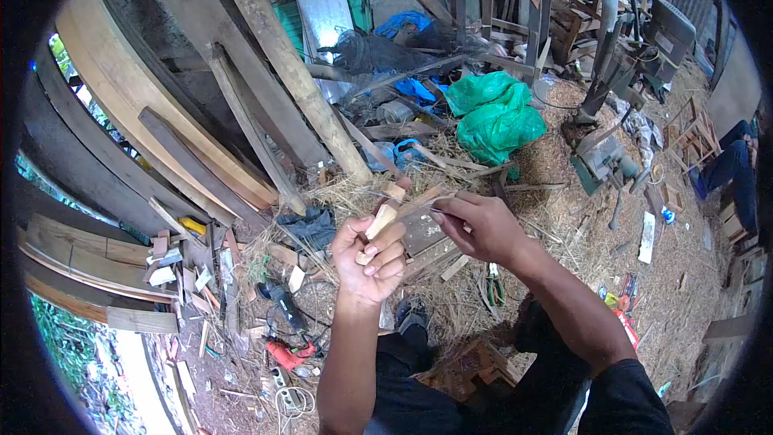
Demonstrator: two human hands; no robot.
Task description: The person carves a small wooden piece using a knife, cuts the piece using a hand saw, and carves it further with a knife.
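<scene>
Left hand (372, 264) curled around a pale, narrow wooden piece (381, 221) tilted in its grasp, right hand (481, 227) just beside it, fingers bent, hold unclear, dry stringy straw (451, 314) below, crinkled green plastic (501, 121) beyond

- My left hand (372, 262) was curled closed, palm side toward me.
- My left forearm (348, 370) reached forward.
- My right hand (481, 225) pinched close beside it.
- My right forearm (576, 306) angled inward.

A pale wooden piece (382, 221), apparently slim, lies aslant in the left hand (371, 264), partly covered.
</scene>
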